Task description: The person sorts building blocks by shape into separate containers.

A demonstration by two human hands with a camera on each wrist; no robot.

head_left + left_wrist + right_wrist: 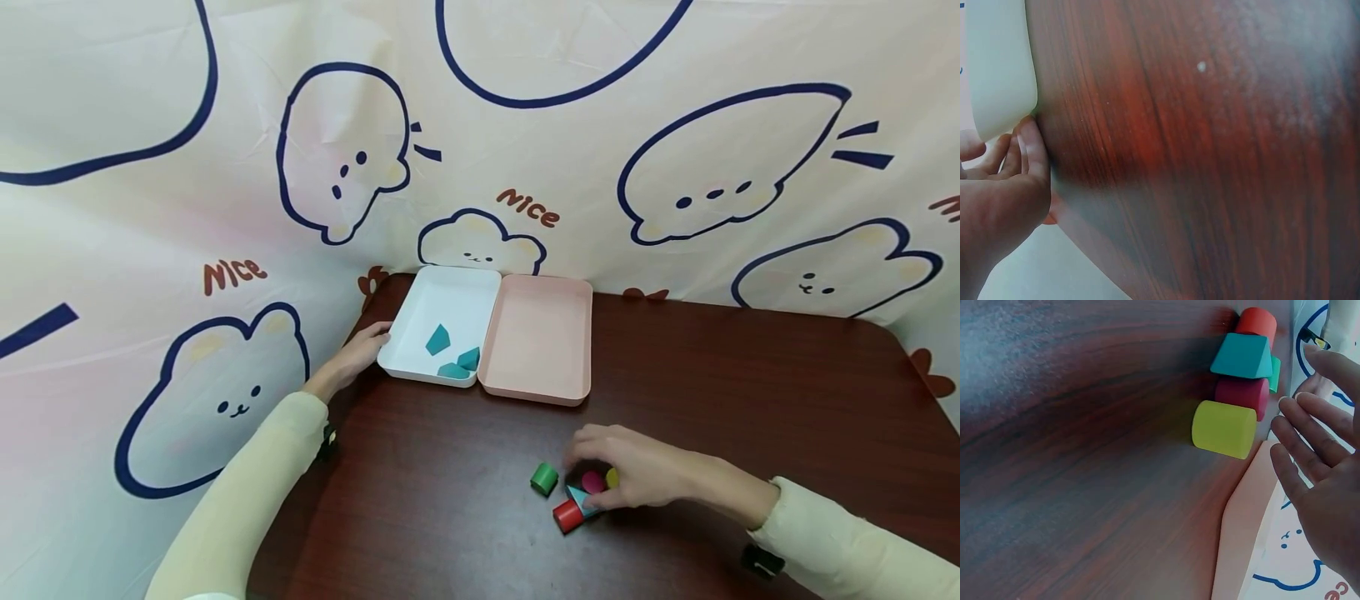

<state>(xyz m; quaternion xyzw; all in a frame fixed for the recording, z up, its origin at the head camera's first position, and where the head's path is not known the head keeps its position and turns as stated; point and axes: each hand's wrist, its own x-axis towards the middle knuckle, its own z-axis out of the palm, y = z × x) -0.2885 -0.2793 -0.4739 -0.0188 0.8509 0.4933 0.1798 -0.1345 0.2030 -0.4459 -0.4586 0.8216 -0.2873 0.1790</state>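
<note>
My left hand [362, 350] holds the left side of the white tray [416, 325], with its fingers [1034, 147] against the outer wall and its thumb by the rim. Three teal blocks lie in that tray, toward its front. Over a small group of blocks hovers my right hand [637, 467], fingers loosely spread and nothing in it. Under and beside it stand a teal triangular block [1241, 356], a red cylinder [567, 517], a magenta cylinder [1244, 397] and a yellow cylinder [1225, 430]. A green cylinder [544, 479] stands slightly left of them.
A pink tray [536, 333] adjoins the white one on its right, at the back of the dark wooden table [720, 392]. Behind the table and along its left side hangs a cream cloth [570, 150] printed with cartoon bears.
</note>
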